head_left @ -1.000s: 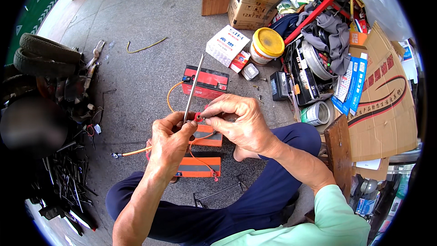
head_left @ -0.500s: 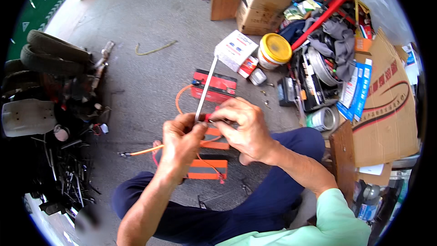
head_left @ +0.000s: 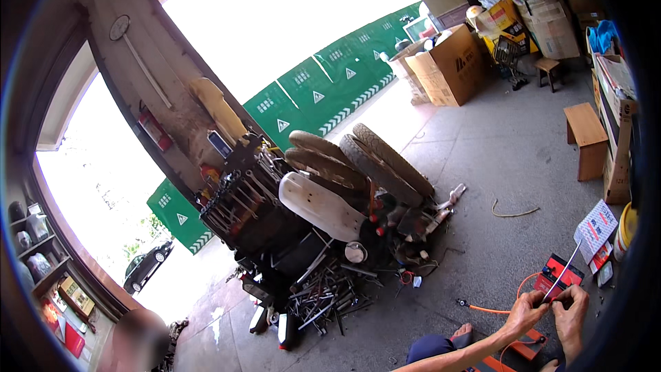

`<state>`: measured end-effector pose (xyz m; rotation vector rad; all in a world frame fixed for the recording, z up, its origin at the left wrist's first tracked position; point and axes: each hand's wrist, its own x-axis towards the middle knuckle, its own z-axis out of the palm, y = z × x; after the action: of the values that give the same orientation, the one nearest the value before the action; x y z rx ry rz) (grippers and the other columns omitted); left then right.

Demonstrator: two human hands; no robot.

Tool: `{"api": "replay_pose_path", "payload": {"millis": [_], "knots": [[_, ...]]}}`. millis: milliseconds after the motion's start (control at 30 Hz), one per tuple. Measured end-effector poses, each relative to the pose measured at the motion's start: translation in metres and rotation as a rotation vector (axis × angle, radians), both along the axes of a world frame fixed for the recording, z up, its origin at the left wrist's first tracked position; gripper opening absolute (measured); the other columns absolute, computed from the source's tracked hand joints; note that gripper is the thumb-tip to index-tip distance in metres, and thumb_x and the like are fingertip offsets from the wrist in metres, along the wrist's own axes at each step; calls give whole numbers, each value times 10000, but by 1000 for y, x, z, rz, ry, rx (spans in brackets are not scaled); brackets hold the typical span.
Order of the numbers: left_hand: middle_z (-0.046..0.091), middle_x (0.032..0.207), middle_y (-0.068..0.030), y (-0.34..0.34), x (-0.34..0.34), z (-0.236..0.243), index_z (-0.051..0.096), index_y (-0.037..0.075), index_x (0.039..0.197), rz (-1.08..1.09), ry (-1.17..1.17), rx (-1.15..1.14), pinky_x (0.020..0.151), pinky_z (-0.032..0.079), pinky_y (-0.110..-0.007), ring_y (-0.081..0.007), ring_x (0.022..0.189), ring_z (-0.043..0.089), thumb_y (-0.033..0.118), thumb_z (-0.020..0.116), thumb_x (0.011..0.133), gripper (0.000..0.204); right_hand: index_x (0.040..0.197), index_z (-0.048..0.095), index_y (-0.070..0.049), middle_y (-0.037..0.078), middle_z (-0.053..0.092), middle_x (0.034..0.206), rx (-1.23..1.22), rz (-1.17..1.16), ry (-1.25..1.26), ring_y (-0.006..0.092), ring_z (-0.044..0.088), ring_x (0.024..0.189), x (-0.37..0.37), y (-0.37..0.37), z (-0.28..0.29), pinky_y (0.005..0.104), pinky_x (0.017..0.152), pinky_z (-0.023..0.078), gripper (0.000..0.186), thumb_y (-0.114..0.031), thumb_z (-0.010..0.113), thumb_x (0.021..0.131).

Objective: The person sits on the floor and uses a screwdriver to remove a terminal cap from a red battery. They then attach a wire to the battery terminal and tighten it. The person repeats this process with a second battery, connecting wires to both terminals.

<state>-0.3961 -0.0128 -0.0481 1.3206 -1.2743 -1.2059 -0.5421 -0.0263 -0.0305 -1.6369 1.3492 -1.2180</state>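
My left hand (head_left: 527, 314) is closed on a thin white rod (head_left: 566, 270) that slants up and away from it. Against it, the closed fingers of my right hand (head_left: 571, 306) pinch a small red piece (head_left: 550, 298), mostly hidden by the fingertips. Just beyond the hands a red and black battery (head_left: 570, 274) lies on the floor. Below them are orange and grey striped blocks (head_left: 529, 346), partly covered by my forearms. An orange cable (head_left: 492, 309) with a dark end stretches out to the left of my hands.
Loose metal tools (head_left: 323, 303), worn tyres (head_left: 389, 165) and a tool rack (head_left: 241, 200) stand at the centre. At right are a wooden stool (head_left: 586, 139), a white printed box (head_left: 596, 230) and a yellow-lidded bucket (head_left: 624, 231). A cord (head_left: 515, 214) lies on the floor.
The view has swung left, bringing in the doorway and tool rack. My hands now appear at the lower right, still together around the rod and the red piece.
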Motion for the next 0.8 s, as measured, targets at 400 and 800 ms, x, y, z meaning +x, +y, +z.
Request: {"api": "replay_pose_path", "payload": {"millis": [400,800], "knots": [[550,782,42,-15,-10,-32,587,2,1018,-198,154,49,578,366,-210,-44,672,452,146,590,863,212,940,445,-6,71,472,863,238,72,-194,133,484,747,-29,-13,-32,279,680,449,339,10,607,643],[605,736,-5,5,2,35,663,14,957,-62,246,388,480,421,-212,-66,601,530,147,637,847,174,939,630,38,135,652,768,181,220,248,190,648,652,-30,-13,58,300,591,510,397,-274,746,724]]}}
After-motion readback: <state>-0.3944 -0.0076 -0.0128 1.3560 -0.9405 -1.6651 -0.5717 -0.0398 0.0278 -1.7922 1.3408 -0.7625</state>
